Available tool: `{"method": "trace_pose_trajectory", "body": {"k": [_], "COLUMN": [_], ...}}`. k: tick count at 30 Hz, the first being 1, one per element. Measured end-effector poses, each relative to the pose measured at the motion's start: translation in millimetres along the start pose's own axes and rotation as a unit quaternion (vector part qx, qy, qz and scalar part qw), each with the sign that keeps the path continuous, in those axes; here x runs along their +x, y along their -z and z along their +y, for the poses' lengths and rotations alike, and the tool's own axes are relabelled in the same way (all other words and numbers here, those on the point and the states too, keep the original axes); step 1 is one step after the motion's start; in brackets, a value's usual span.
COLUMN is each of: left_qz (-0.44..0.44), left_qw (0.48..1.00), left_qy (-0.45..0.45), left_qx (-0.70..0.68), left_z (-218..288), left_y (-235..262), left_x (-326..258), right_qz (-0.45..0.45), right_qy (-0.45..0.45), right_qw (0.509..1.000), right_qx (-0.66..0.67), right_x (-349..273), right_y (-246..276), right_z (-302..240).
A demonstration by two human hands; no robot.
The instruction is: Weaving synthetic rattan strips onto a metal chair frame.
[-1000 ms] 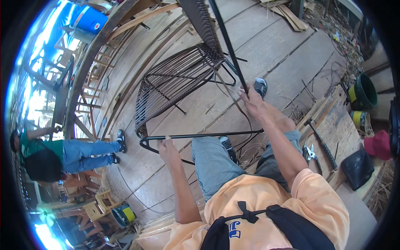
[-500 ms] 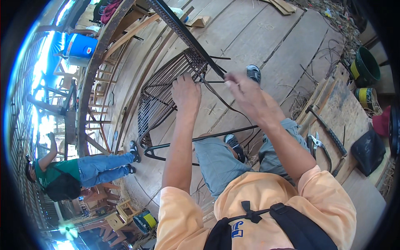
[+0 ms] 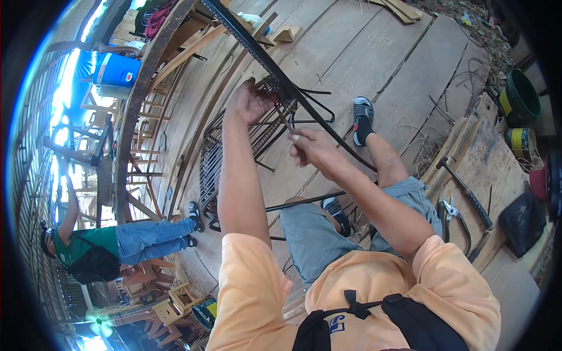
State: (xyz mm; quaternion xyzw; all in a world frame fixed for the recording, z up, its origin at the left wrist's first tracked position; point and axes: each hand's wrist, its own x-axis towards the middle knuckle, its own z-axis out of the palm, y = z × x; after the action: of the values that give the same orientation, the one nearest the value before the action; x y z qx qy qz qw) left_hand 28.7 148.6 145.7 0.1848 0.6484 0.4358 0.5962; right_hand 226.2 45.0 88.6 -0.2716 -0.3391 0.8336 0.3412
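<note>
A dark metal chair frame (image 3: 336,136) with woven brown strands stands tilted in front of me, and its woven section (image 3: 225,155) spreads toward the left. At the upper edge of the weave, my left hand (image 3: 252,104) has its palm turned inward and its fingers bent round the woven edge; the fingertips are partly hidden. Lower and to the right, my right hand (image 3: 316,151) is closed in a pinch on the end of a dark flat strand (image 3: 287,121). That strand runs up from the pinch to the weave near my left hand.
A board on my right bears a hammer (image 3: 468,196), pliers (image 3: 453,212) and a black pouch (image 3: 523,223). Buckets (image 3: 520,98) stand beyond it. Another person (image 3: 96,248) stands at left near wooden furniture. A blue cooler (image 3: 117,70) sits farther up.
My left hand has moved up and left round the woven edge. My right hand has come down and left, now pinching the strand. The chair has shifted, with its weave turned.
</note>
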Motion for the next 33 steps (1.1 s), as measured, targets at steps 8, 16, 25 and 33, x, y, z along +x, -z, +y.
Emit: {"method": "trace_pose_trajectory", "body": {"k": [8, 16, 25, 33], "left_qz": [0.165, 0.06, 0.074, 0.158], "left_qw": [0.95, 0.981, 0.951, 0.677], "left_qy": [-0.091, -0.072, -0.132, -0.397], "left_qx": [0.25, 0.171, 0.268, 0.6], "left_z": [-5.7, 0.4, -10.1, -55.0], "left_y": [5.6, 13.6, 15.4, -27.7], "left_x": [31.2, 24.8, 35.4, -62.8], "right_qz": [-0.028, 0.014, -0.015, 0.01], "right_qy": [-0.092, -0.048, -0.082, -0.079], "right_qw": [0.99, 0.981, 0.985, 0.983], "right_qx": [0.102, 0.189, 0.152, 0.165], "right_x": [-8.5, -7.4, -16.5, -21.6], "right_y": [5.0, -11.4, 6.9, 14.3], "right_z": [-26.6, -36.1, -37.1, -23.8]}}
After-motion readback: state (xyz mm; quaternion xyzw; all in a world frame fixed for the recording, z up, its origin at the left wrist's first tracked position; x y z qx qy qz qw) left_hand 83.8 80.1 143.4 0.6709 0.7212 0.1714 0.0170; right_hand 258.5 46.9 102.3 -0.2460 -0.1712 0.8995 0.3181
